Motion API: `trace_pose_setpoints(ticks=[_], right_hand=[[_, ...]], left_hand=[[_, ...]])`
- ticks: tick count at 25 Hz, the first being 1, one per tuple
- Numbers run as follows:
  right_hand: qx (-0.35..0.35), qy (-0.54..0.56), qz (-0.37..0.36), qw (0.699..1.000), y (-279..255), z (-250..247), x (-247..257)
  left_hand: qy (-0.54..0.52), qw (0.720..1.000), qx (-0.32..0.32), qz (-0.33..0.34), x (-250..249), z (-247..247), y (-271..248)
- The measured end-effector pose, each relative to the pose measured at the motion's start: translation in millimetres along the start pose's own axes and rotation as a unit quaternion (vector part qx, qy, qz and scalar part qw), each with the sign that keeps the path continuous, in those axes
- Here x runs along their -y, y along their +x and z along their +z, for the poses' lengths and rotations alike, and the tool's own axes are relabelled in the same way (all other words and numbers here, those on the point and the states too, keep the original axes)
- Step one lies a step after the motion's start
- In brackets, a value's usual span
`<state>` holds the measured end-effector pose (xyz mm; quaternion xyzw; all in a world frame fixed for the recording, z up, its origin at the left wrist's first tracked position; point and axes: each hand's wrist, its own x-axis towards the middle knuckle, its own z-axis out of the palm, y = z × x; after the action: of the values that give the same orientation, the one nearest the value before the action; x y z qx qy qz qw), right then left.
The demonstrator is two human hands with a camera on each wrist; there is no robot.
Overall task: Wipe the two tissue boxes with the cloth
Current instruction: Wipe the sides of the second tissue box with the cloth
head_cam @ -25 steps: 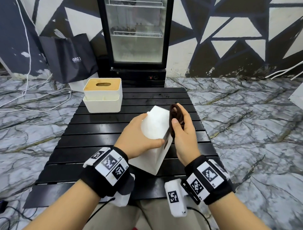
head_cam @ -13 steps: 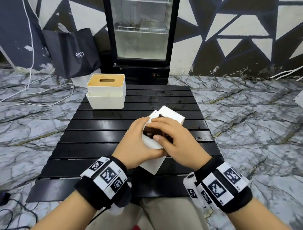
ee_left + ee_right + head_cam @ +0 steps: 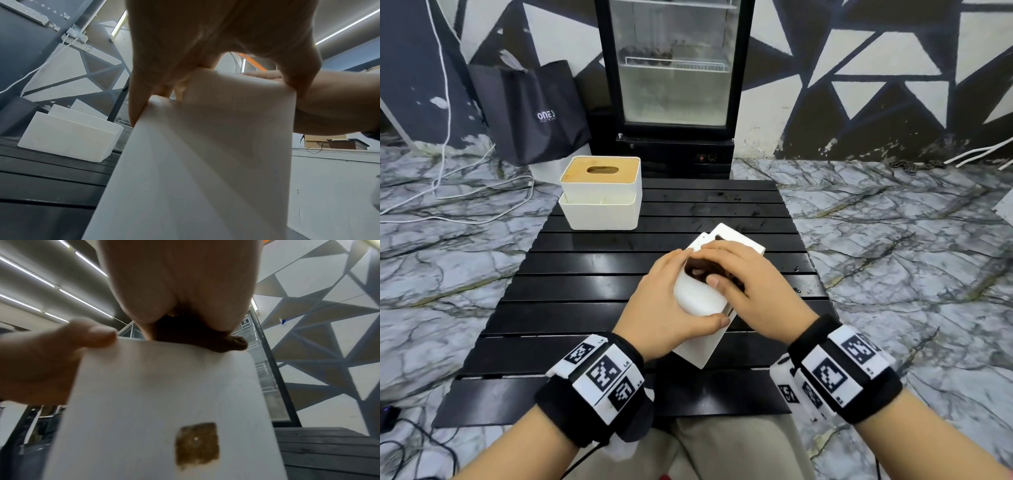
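Observation:
A white tissue box [image 3: 702, 346] stands tilted on its end over the black slatted table [image 3: 585, 291]. My left hand [image 3: 671, 298] grips its upper end, thumb on the near edge and fingers over the far edge. My right hand [image 3: 726, 265] holds a dark brown cloth [image 3: 697, 269] and presses it on the box's upper face. In the right wrist view the cloth [image 3: 207, 339] bulges from under my palm onto the box [image 3: 164, 394], which carries a brown patch [image 3: 197, 444]. The second tissue box [image 3: 601, 195], white with a wooden slotted lid, sits at the table's far left.
A glass-door fridge [image 3: 674, 78] stands behind the table, with a dark bag [image 3: 534, 109] on the floor to its left. White cables [image 3: 448, 192] trail over the marble floor at the left. The left wrist view shows the second box [image 3: 68, 138] beyond the held box [image 3: 205, 162].
My right hand has swung the cloth from beside the box's right edge onto its upper face. My left hand keeps its grip and the box has been lowered slightly.

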<state>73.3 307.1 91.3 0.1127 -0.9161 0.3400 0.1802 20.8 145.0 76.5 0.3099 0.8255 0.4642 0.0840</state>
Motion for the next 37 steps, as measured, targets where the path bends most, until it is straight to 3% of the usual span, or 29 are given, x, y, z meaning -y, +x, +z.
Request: trace_pose_setpoints(ticks=[8, 13, 16, 18, 21, 24, 31, 37], right_hand=[[-0.028, -0.033, 0.079, 0.996, 21, -19, -31], [-0.053, 0.045, 0.191, 0.979, 32, -34, -39], [-0.033, 0.109, 0.207, 0.972, 24, -39, -38], [-0.023, 0.132, 0.2, 0.971, 12, -43, -33], [0.012, 0.143, 0.179, 0.973, -7, -46, -19], [0.048, 0.144, 0.153, 0.977, -17, -37, -3], [-0.029, 0.104, 0.091, 0.99, -1, -21, 26], [0.071, -0.057, -0.004, 0.996, 28, 17, 35]], left_hand=[[0.015, 0.999, 0.028, -0.004, -1, -7, 1], [0.064, 0.984, 0.163, 0.012, 7, -41, 13], [0.079, 0.978, 0.194, 0.022, 19, -68, 17], [0.054, 0.986, 0.155, -0.01, 30, -86, 17], [-0.003, 0.997, 0.046, -0.066, 48, -102, 15], [-0.053, 0.995, -0.047, -0.065, 50, -90, 12], [-0.083, 0.991, -0.065, -0.084, 42, -63, 18], [-0.084, 0.989, -0.076, -0.09, 41, -52, 26]])
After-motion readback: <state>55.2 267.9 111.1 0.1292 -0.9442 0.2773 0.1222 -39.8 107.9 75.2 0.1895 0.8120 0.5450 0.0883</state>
